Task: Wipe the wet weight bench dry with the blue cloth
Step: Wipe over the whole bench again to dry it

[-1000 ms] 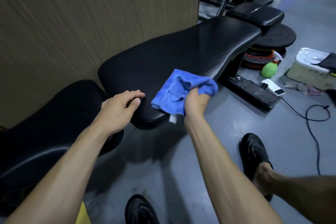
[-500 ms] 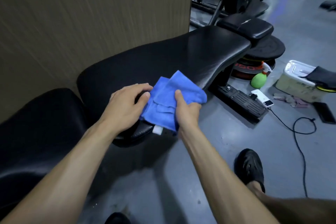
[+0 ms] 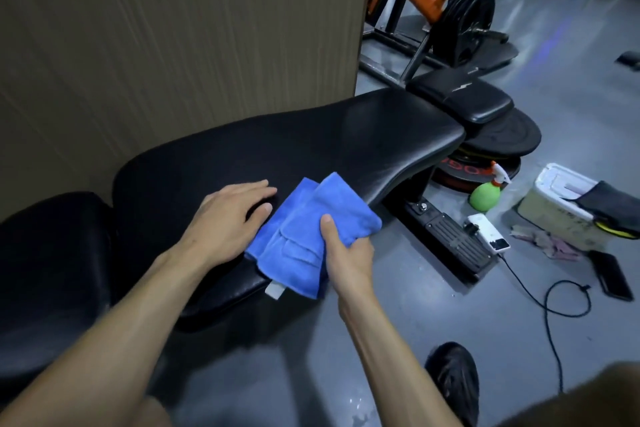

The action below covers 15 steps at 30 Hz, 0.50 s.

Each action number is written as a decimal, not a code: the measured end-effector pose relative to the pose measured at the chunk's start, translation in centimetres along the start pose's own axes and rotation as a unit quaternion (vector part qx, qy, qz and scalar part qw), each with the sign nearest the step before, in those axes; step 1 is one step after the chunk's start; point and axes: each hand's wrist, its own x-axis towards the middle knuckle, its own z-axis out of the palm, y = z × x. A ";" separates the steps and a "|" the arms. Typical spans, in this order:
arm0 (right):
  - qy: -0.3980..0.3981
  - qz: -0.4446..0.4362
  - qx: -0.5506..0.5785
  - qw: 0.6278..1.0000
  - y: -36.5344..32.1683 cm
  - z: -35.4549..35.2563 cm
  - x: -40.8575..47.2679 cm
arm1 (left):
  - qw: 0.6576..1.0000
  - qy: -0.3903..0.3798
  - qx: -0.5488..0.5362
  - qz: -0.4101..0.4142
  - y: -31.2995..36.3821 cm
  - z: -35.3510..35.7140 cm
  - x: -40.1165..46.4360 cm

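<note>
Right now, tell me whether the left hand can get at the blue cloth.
Probably yes. The left hand rests open on the bench right beside the blue cloth, nothing between them; the right hand grips its other edge.

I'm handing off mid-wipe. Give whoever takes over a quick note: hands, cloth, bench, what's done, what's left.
Right hand grips the blue cloth, thumb on top, at the near edge of the weight bench.
Left hand lies flat on the pad beside the cloth, holding nothing.
The cloth is folded and lies on the pad, one end hanging over the edge.
Done: cloth is on the bench. How much is dry cannot be told.
Left: wipe along the pad toward the far end.
</note>
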 end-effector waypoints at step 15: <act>0.041 0.062 -0.080 0.994 -10.4 -5.4 12.9 | 0.985 -0.127 0.092 -0.076 2.6 -1.1 1.9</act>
